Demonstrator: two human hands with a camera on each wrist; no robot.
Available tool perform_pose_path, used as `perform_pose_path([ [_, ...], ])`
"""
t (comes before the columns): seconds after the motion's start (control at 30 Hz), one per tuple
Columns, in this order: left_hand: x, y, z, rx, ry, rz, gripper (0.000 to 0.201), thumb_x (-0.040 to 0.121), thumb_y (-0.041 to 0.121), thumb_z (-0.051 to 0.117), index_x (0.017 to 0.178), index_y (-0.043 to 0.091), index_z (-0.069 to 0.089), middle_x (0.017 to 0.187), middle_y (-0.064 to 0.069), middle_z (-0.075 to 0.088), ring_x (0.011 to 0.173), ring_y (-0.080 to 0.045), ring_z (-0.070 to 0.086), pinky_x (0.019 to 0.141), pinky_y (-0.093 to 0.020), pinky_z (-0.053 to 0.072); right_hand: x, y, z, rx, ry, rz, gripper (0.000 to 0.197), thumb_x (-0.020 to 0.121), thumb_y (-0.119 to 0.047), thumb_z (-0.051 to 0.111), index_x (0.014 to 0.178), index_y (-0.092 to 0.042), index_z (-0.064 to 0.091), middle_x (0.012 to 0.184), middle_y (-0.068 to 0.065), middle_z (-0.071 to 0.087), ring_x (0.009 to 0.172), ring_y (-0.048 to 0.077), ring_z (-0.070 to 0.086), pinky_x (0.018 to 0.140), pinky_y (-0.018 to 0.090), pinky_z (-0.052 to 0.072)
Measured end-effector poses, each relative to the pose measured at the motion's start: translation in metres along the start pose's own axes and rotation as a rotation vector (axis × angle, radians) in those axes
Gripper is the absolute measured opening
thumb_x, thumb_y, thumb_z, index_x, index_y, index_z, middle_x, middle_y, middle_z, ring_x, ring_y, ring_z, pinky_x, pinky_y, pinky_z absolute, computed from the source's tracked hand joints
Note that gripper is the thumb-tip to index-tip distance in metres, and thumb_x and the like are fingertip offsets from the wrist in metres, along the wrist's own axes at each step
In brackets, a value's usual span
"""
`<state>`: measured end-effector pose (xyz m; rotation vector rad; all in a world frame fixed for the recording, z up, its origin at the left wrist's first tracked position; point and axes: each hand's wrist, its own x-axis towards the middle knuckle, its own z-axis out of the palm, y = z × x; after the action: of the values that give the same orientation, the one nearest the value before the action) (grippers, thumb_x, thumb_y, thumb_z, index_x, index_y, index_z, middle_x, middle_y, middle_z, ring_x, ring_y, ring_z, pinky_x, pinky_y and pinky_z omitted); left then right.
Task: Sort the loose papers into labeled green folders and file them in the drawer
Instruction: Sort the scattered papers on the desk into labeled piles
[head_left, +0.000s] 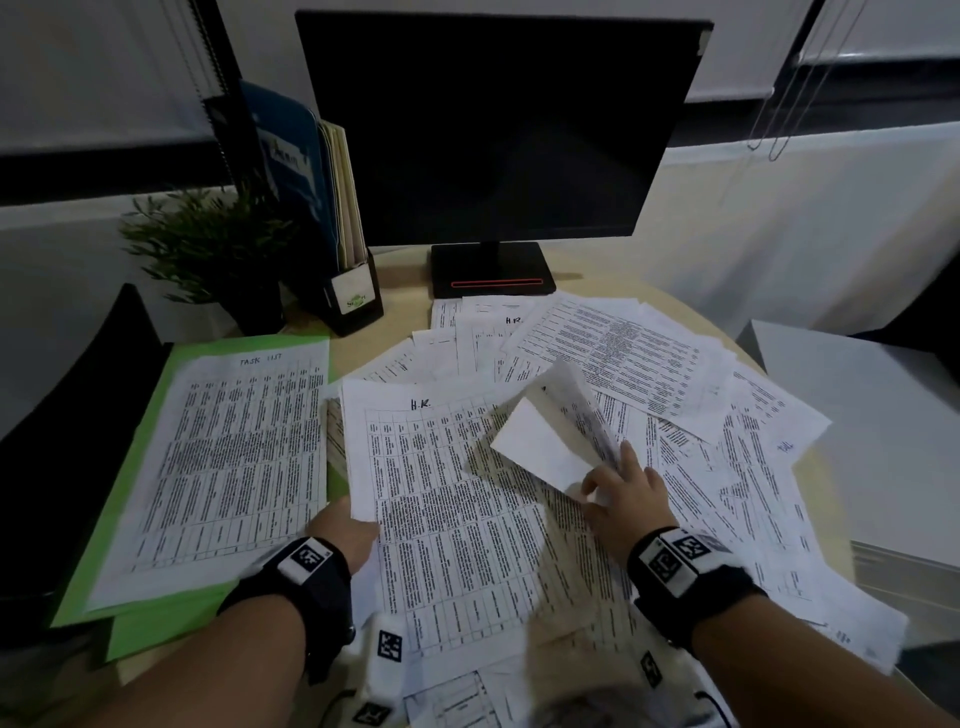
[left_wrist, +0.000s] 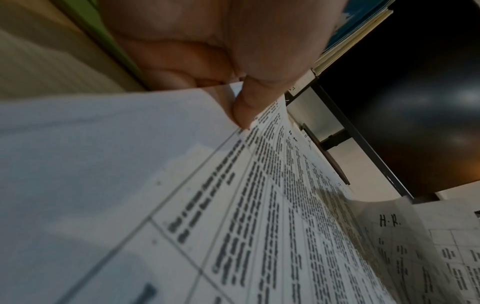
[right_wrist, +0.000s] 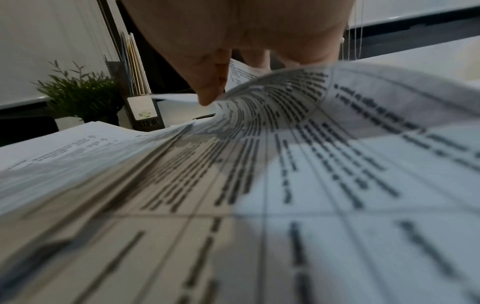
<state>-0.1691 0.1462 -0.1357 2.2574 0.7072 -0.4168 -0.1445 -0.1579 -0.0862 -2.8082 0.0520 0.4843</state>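
Loose papers (head_left: 649, 364) still being sorted: left hand (head_left: 345, 530) pinches the H.R. sheet (head_left: 452, 499), right hand (head_left: 631, 499) pinches a curled page (head_left: 545, 441); next, probably read its heading.

I see a dark monitor (head_left: 498, 130) at the desk's back, a black file holder (head_left: 353, 291) left, potted plant (head_left: 208, 249) beside it.

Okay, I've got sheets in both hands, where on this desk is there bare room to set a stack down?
Little. One bare strip of desk lies between the file holder, the monitor base and the green folder. A thin rim shows at the far right edge. The middle and right are crowded with loose papers; the folder already carries the task list sheet.
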Motion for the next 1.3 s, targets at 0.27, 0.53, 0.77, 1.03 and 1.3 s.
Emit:
perform_pose_path([
  [0.27, -0.001, 0.002, 0.0, 0.009, 0.0, 0.014, 0.024, 0.092, 0.016, 0.055, 0.113, 0.007, 0.06, 0.096, -0.009, 0.06, 0.085, -0.026, 0.056, 0.067, -0.026, 0.039, -0.002, 0.0, 0.0, -0.077, -0.018, -0.14, 0.031, 0.092, -0.031, 0.054, 0.122, -0.033, 0.045, 0.157, -0.01, 0.004, 0.141, 0.032, 0.018, 0.11, 0.046, 0.034],
  [0.53, -0.005, 0.004, 0.0, 0.003, 0.013, 0.034, 0.023, 0.092, 0.015, 0.054, 0.113, 0.008, 0.06, 0.095, -0.006, 0.06, 0.086, -0.024, 0.056, 0.068, -0.025, 0.039, -0.012, -0.02, -0.005, -0.132, 0.012, -0.266, 0.045, 0.088, -0.025, 0.054, 0.129, -0.035, 0.042, 0.136, -0.016, 0.042, 0.119, 0.02, 0.039, 0.096, 0.035, 0.043],
  [0.77, -0.006, 0.006, -0.001, -0.013, -0.013, 0.034, 0.025, 0.092, 0.011, 0.053, 0.116, 0.006, 0.059, 0.1, -0.01, 0.062, 0.088, -0.023, 0.055, 0.07, -0.024, 0.04, -0.004, -0.022, -0.008, -0.052, -0.004, -0.048, 0.085, 0.074, -0.037, 0.074, 0.14, -0.016, 0.026, 0.139, 0.0, 0.038, 0.119, 0.022, 0.045, 0.099, 0.035, 0.045],
  [1.03, -0.003, 0.004, -0.001, -0.04, -0.028, 0.025, 0.028, 0.094, 0.013, 0.053, 0.121, 0.009, 0.058, 0.11, -0.012, 0.063, 0.093, -0.024, 0.055, 0.078, -0.026, 0.041, -0.008, -0.033, -0.017, 0.005, 0.017, -0.024, 0.018, 0.095, -0.027, 0.045, 0.095, -0.014, 0.057, 0.115, 0.005, 0.054, 0.091, 0.02, 0.056, 0.08, 0.029, 0.051],
  [1.3, 0.003, -0.001, 0.001, -0.023, -0.027, 0.007, 0.029, 0.092, 0.013, 0.056, 0.119, 0.005, 0.06, 0.108, -0.015, 0.063, 0.097, -0.029, 0.058, 0.081, -0.03, 0.043, -0.036, -0.071, -0.007, -0.111, -0.05, -0.202, 0.02, 0.093, -0.015, 0.047, 0.111, -0.016, 0.054, 0.139, 0.006, 0.034, 0.112, 0.028, 0.044, 0.094, 0.04, 0.046],
])
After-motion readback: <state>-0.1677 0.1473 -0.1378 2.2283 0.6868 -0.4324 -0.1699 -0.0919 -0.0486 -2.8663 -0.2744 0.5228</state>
